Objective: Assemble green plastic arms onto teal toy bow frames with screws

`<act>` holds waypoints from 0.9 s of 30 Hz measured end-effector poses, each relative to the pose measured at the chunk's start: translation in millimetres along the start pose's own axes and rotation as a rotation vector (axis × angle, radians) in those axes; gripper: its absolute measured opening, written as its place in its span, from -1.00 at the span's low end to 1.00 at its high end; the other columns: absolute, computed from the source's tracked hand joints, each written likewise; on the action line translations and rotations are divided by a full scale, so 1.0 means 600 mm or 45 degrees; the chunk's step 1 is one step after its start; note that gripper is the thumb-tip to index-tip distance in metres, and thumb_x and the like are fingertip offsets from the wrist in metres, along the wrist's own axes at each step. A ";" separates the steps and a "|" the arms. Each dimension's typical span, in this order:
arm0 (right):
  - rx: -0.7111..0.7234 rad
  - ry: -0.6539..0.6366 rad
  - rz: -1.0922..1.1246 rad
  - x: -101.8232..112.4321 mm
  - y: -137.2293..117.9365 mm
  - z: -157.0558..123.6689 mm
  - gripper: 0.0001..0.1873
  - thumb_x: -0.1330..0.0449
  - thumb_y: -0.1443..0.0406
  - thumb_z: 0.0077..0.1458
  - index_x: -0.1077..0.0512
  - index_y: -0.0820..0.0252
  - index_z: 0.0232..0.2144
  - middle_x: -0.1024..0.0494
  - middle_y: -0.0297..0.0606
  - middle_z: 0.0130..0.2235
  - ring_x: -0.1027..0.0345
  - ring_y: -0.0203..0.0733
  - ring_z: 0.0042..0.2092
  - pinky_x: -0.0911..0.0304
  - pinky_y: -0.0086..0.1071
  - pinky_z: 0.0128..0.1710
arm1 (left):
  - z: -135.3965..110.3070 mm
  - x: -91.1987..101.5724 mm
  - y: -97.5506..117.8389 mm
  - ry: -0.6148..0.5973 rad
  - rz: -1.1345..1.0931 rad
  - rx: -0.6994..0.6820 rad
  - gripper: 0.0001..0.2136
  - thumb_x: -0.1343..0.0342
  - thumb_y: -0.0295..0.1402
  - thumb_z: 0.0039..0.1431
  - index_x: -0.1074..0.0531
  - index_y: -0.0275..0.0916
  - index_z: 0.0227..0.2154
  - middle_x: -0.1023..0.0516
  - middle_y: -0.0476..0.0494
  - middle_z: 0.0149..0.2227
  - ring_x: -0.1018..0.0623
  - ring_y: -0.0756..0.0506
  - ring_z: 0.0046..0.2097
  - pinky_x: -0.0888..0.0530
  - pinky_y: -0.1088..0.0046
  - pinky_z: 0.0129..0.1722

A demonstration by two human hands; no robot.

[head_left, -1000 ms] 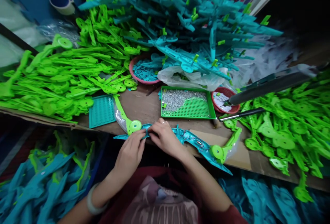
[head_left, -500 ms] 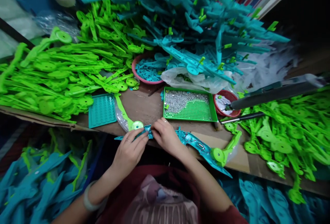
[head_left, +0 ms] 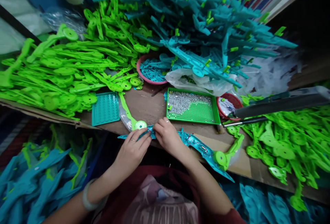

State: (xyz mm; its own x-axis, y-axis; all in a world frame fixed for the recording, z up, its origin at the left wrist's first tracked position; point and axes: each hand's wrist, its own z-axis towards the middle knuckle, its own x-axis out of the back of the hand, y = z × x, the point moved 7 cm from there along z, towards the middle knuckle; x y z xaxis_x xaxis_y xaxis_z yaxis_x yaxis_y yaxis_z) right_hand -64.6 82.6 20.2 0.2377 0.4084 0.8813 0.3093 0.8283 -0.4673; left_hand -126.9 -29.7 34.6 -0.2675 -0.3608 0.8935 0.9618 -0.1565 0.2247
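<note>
A blue plastic toy bow half point(head_left: 199, 145) lies along the table's front edge, its inner side up, with thin wires visible inside. A green bow limb point(head_left: 125, 108) with a round hub joins its left part, and another green limb point(head_left: 227, 157) sits at its right end. My left hand point(head_left: 135, 148) holds the bow just beside the left hub, fingertips pressed together on it. Close by, my right hand point(head_left: 168, 136) is closed in a pinch over the bow. Whatever its fingertips grip is hidden behind them.
Just beyond the hands is a green tray point(head_left: 192, 120) of small metal screws. A red basket point(head_left: 223, 96), pink bowl point(head_left: 149, 81) and teal tray point(head_left: 105, 108) stand around it. Green limbs point(head_left: 59, 65) and blue bow halves point(head_left: 201, 21) are heaped behind. A screwdriver point(head_left: 246, 121) lies right.
The view has shifted slightly, so the table and its contents appear a little farther right. Both hands stay at the same spot on the bow, with only slight finger movement.
</note>
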 end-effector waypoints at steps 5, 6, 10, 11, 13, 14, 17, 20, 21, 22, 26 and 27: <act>0.068 0.019 0.036 0.003 -0.003 -0.008 -0.79 -0.06 0.47 0.29 -0.43 0.22 -0.35 -0.36 -0.20 -0.30 -0.16 -0.09 -0.16 -0.21 -0.28 -0.12 | -0.002 -0.002 0.000 -0.016 -0.007 0.004 -0.76 0.01 -0.55 0.35 -0.51 -0.34 -0.03 -0.61 -0.28 0.04 -0.49 -0.26 0.16 -0.44 0.08 0.13; 0.072 0.019 0.041 0.004 -0.003 -0.010 -0.79 -0.05 0.47 0.29 -0.44 0.22 -0.34 -0.36 -0.20 -0.30 -0.15 -0.09 -0.16 -0.21 -0.28 -0.12 | -0.003 -0.003 -0.001 -0.019 -0.012 0.010 -0.75 0.01 -0.55 0.35 -0.51 -0.32 -0.02 -0.61 -0.28 0.04 -0.49 -0.25 0.16 -0.44 0.08 0.13; 0.112 -0.044 0.057 0.003 -0.001 -0.008 -0.76 -0.02 0.48 0.30 -0.47 0.23 -0.29 -0.36 -0.19 -0.28 -0.14 -0.10 -0.18 -0.21 -0.28 -0.12 | -0.006 -0.007 -0.002 -0.056 -0.031 0.021 -0.71 0.03 -0.55 0.35 -0.50 -0.29 0.02 -0.61 -0.28 0.04 -0.49 -0.26 0.18 -0.44 0.07 0.13; 0.124 -0.067 0.055 0.002 0.000 -0.006 -0.75 -0.02 0.48 0.31 -0.48 0.24 -0.30 -0.36 -0.19 -0.29 -0.14 -0.11 -0.19 -0.21 -0.28 -0.11 | -0.006 -0.008 -0.003 -0.065 -0.027 0.019 -0.70 0.04 -0.56 0.34 -0.50 -0.29 0.02 -0.61 -0.29 0.04 -0.49 -0.26 0.18 -0.44 0.06 0.12; 0.145 -0.090 0.030 0.004 0.000 -0.006 -0.75 -0.02 0.48 0.30 -0.48 0.23 -0.30 -0.35 -0.20 -0.29 -0.15 -0.12 -0.20 -0.22 -0.26 -0.09 | -0.004 -0.007 -0.003 -0.063 0.003 0.002 -0.69 0.06 -0.57 0.34 -0.51 -0.30 0.01 -0.61 -0.29 0.04 -0.49 -0.26 0.17 -0.44 0.07 0.11; 0.146 -0.083 0.006 0.006 -0.001 -0.010 -0.76 -0.03 0.48 0.29 -0.49 0.23 -0.29 -0.36 -0.19 -0.28 -0.16 -0.11 -0.18 -0.24 -0.25 -0.09 | -0.004 -0.005 -0.001 -0.047 0.027 -0.013 -0.70 0.06 -0.57 0.34 -0.51 -0.31 0.00 -0.61 -0.29 0.04 -0.49 -0.27 0.17 -0.44 0.08 0.10; 0.108 0.021 -0.120 0.013 -0.009 -0.044 -0.81 -0.09 0.45 0.25 -0.49 0.21 -0.18 -0.41 -0.11 -0.17 -0.21 -0.04 -0.09 -0.30 -0.20 -0.08 | -0.008 -0.002 0.015 0.071 0.099 -0.061 -0.69 0.11 -0.56 0.36 -0.52 -0.32 -0.03 -0.62 -0.27 0.01 -0.52 -0.24 0.11 -0.43 0.12 0.07; -0.018 0.169 -0.212 -0.001 -0.001 -0.088 -0.78 -0.20 0.38 0.19 -0.47 0.16 -0.10 -0.45 -0.09 -0.05 -0.27 0.03 -0.02 -0.37 -0.10 -0.03 | -0.020 -0.019 0.024 0.271 0.112 -0.047 -0.63 0.19 -0.59 0.36 -0.54 -0.27 -0.09 -0.66 -0.19 -0.07 -0.55 -0.19 0.05 -0.40 0.19 0.06; -0.031 0.179 -0.204 -0.011 0.004 -0.096 -0.76 -0.26 0.35 0.15 -0.47 0.13 -0.10 -0.46 -0.12 -0.02 -0.29 0.04 0.01 -0.39 -0.09 -0.01 | -0.021 -0.027 0.023 0.332 0.117 -0.042 -0.61 0.21 -0.59 0.36 -0.54 -0.25 -0.11 -0.67 -0.16 -0.10 -0.55 -0.18 0.04 -0.40 0.21 0.05; -0.036 0.184 -0.216 -0.017 0.009 -0.099 -0.76 -0.29 0.32 0.13 -0.47 0.11 -0.12 -0.46 -0.13 -0.01 -0.30 0.06 0.03 -0.41 -0.07 0.01 | -0.018 -0.038 0.025 0.339 0.130 -0.090 -0.60 0.23 -0.58 0.36 -0.54 -0.24 -0.11 -0.67 -0.15 -0.11 -0.56 -0.16 0.02 -0.40 0.24 0.04; -0.015 0.189 -0.260 0.013 0.011 -0.094 -0.80 -0.26 0.33 0.17 -0.46 0.16 -0.13 -0.47 -0.09 -0.01 -0.33 0.08 0.01 -0.44 -0.04 -0.05 | 0.008 -0.025 0.026 0.286 0.127 -0.171 -0.67 0.15 -0.57 0.36 -0.50 -0.26 -0.04 -0.65 -0.18 -0.05 -0.56 -0.14 0.05 -0.44 0.29 0.03; 0.001 0.227 -0.241 0.031 0.006 -0.096 -0.77 -0.23 0.34 0.19 -0.45 0.19 -0.08 -0.46 -0.06 0.01 -0.32 0.07 0.01 -0.44 -0.04 -0.05 | 0.012 -0.007 0.023 0.284 0.107 -0.150 -0.70 0.09 -0.56 0.35 -0.48 -0.28 -0.02 -0.62 -0.22 0.00 -0.54 -0.16 0.10 -0.44 0.25 0.07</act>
State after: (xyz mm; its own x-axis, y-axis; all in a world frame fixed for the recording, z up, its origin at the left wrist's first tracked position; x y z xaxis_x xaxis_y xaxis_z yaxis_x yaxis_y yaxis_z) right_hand -5.7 71.3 31.0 0.3345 0.1721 0.9265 0.3627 0.8839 -0.2951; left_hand -111.9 -23.9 36.6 -0.2058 -0.5686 0.7964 0.9711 -0.2189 0.0946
